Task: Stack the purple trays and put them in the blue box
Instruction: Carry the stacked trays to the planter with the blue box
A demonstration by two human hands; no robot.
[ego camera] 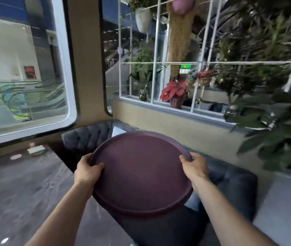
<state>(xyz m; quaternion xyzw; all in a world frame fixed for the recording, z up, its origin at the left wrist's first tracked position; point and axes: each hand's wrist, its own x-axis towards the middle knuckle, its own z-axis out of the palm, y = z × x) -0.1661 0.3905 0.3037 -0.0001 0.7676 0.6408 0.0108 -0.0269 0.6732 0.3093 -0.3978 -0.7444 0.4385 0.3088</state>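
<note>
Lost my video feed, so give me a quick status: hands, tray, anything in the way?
Left hand and right hand both gripping the purple tray by opposite rims. Tray held up over the dark sofa. Blue box not in view. Nothing blocking.

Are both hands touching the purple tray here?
Touching. In the head view the left hand and the right hand each wrap over opposite rims of the purple tray, thumbs on top.

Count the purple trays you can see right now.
1, possibly more: a round purple tray held by the left hand and right hand; a second rim under its near edge suggests another stacked beneath.
</note>
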